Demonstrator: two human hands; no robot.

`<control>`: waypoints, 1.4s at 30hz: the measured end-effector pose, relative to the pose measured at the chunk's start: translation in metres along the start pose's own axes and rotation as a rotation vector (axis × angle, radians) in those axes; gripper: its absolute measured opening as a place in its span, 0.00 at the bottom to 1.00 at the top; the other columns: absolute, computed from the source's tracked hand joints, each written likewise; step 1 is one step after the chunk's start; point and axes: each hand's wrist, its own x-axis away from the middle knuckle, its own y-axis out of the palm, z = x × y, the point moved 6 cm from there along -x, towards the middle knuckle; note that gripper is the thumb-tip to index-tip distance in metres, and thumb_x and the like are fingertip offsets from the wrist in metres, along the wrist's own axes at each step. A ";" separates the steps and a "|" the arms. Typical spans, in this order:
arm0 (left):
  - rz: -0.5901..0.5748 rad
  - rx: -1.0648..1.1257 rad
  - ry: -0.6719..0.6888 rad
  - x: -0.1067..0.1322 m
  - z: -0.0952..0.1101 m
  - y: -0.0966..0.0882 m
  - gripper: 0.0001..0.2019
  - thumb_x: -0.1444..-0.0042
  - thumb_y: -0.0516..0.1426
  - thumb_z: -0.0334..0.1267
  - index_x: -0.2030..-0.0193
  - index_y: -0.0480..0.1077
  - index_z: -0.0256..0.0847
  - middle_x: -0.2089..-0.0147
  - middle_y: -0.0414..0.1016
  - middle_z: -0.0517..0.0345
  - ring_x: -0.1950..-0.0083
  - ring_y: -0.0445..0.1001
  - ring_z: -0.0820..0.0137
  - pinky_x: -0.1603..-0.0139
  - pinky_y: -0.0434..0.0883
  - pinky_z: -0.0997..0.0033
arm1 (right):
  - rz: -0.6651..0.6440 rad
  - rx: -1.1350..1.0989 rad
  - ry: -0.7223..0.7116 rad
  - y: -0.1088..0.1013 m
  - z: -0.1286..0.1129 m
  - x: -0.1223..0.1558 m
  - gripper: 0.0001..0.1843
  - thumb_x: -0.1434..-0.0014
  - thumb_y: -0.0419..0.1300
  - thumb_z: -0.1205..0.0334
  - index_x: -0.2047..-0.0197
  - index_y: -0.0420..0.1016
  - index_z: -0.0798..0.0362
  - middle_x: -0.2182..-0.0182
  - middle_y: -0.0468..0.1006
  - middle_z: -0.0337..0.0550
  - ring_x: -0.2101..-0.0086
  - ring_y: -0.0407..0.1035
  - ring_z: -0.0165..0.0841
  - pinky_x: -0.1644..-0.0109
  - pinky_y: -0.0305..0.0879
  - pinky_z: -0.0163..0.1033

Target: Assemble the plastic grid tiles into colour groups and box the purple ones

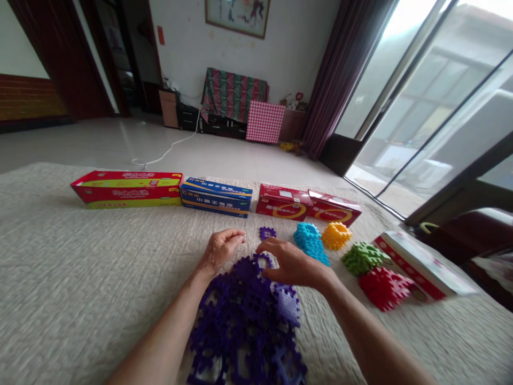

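A heap of purple interlocking plastic tiles (248, 326) lies on the beige cloth in front of me. My left hand (222, 248) rests curled at the heap's far left edge, its fingers closed; whether it holds anything is hidden. My right hand (290, 263) hovers over the top of the heap, with its fingers pinching one purple tile (262, 261). A single purple tile (267, 232) lies apart, just beyond both hands.
Stacks of blue (310, 241), orange (336, 235), green (363, 258) and red tiles (383, 287) stand to the right. Long boxes line the far edge: a red-yellow one (128, 188), a blue one (216, 197) and two red ones (306, 204). Another box (425, 263) lies at the right.
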 end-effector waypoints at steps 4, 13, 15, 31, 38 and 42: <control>0.003 -0.008 -0.007 0.000 0.000 0.000 0.14 0.50 0.59 0.44 0.62 0.77 0.37 0.66 0.80 0.53 0.63 0.77 0.66 0.59 0.70 0.70 | -0.032 0.061 0.047 0.006 0.002 -0.001 0.26 0.49 0.60 0.65 0.46 0.68 0.56 0.54 0.74 0.51 0.54 0.69 0.40 0.51 0.66 0.42; 0.004 -0.011 -0.007 0.000 0.000 0.000 0.15 0.52 0.59 0.44 0.62 0.77 0.36 0.66 0.81 0.51 0.63 0.77 0.65 0.59 0.71 0.69 | 0.116 0.178 0.298 0.012 0.015 0.002 0.21 0.45 0.59 0.55 0.50 0.70 0.57 0.58 0.72 0.52 0.61 0.70 0.39 0.57 0.65 0.43; 0.007 -0.007 -0.008 0.000 0.001 0.000 0.14 0.52 0.60 0.44 0.62 0.78 0.36 0.66 0.80 0.51 0.63 0.77 0.65 0.59 0.71 0.68 | 0.154 0.194 0.360 0.008 0.018 0.005 0.20 0.42 0.57 0.53 0.51 0.70 0.57 0.59 0.72 0.53 0.61 0.71 0.40 0.57 0.66 0.44; 0.016 -0.004 0.031 -0.001 0.003 0.001 0.12 0.52 0.59 0.42 0.65 0.78 0.37 0.68 0.80 0.51 0.65 0.77 0.65 0.62 0.71 0.69 | -0.043 0.094 -0.012 0.011 0.005 0.009 0.27 0.52 0.54 0.74 0.47 0.68 0.52 0.50 0.73 0.48 0.49 0.66 0.37 0.43 0.63 0.43; 0.001 -0.015 0.013 -0.001 0.001 0.001 0.13 0.52 0.59 0.42 0.63 0.78 0.38 0.67 0.81 0.52 0.64 0.78 0.65 0.62 0.71 0.70 | 0.132 0.277 0.155 -0.016 0.025 -0.009 0.23 0.46 0.56 0.68 0.45 0.66 0.54 0.50 0.72 0.52 0.51 0.68 0.39 0.48 0.63 0.44; 0.006 -0.020 0.002 -0.002 -0.002 0.001 0.13 0.52 0.59 0.42 0.63 0.78 0.38 0.67 0.81 0.52 0.65 0.77 0.65 0.64 0.70 0.70 | 0.101 0.338 0.221 -0.017 0.045 -0.029 0.22 0.45 0.55 0.69 0.45 0.66 0.56 0.49 0.71 0.55 0.49 0.67 0.41 0.47 0.62 0.42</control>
